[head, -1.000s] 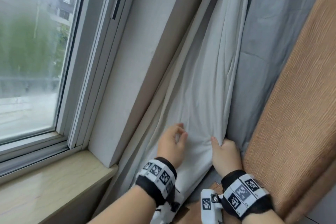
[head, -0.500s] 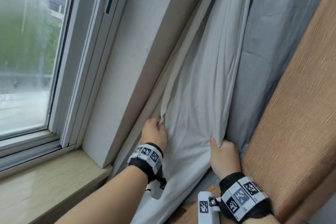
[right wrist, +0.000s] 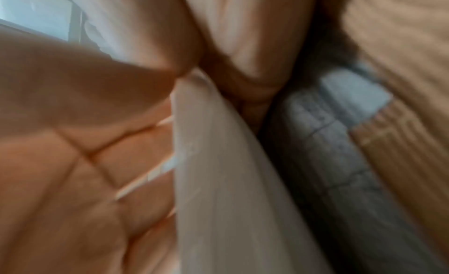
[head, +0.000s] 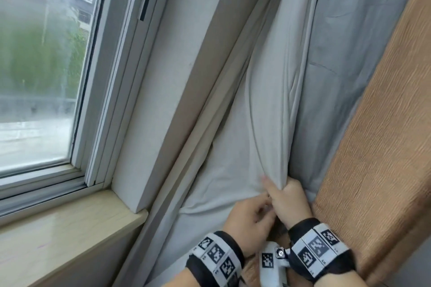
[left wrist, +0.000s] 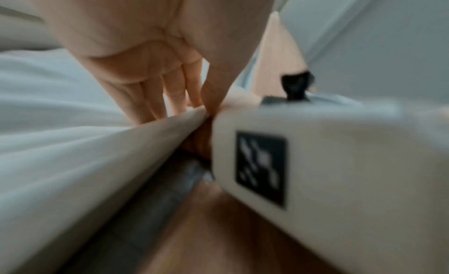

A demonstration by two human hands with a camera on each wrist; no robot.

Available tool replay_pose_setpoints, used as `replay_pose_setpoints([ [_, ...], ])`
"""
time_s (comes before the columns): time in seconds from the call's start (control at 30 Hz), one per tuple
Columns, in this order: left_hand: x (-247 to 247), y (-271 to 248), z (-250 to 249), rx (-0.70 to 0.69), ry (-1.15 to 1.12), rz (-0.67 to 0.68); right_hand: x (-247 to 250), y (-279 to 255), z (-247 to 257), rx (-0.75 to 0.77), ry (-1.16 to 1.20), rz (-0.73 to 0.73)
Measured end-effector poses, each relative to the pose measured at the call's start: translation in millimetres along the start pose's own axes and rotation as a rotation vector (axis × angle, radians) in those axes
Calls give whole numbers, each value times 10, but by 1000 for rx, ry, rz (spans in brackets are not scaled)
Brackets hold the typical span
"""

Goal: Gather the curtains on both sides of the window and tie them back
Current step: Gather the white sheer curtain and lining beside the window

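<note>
The window [head: 35, 77] fills the 9 o'clock side. The tan curtain [head: 384, 123] runs down at 3 o'clock with the grey curtain [head: 338, 53] just beside it, and the white curtain [head: 228, 170] hangs between grey curtain and window, bunched into 1 thick fold at centre. Down at 5 o'clock the right hand [head: 291, 200] has its fingers wrapped tight round that fold, and the left hand [head: 247, 219], touching it from 9 o'clock, pinches the same white cloth between thumb and fingers.

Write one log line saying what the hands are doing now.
stage: gathering | left hand: pinches pale curtain | right hand: grips its fold | tied: not yet
</note>
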State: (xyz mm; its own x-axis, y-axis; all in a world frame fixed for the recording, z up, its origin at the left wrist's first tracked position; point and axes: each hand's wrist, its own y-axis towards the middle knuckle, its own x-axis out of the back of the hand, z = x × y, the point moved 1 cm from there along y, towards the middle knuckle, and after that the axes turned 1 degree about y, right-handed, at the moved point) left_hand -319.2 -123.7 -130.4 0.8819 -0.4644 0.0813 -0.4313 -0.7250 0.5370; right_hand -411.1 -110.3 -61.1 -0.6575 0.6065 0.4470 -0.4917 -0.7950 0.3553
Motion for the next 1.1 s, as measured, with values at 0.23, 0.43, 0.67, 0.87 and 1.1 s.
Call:
replay_pose_setpoints([
  [0.23, 909, 418, 677, 442, 204, -529, 100, 16, -34, 44, -137, -58],
  [0.43, 1066, 767, 831, 548, 342, -495, 81, 25, -31, 68, -144, -50],
  [0.67, 847, 793, 615, 481, 360, -388, 88, 69, -77, 62, -158, -77],
  [0.87, 191, 225, 226, 37, 185, -410, 113, 192, -159, 47, -208, -114],
  [1.1, -166, 153, 31, -105, 144, -121, 62, 191, -185, -7, 17, -11],
])
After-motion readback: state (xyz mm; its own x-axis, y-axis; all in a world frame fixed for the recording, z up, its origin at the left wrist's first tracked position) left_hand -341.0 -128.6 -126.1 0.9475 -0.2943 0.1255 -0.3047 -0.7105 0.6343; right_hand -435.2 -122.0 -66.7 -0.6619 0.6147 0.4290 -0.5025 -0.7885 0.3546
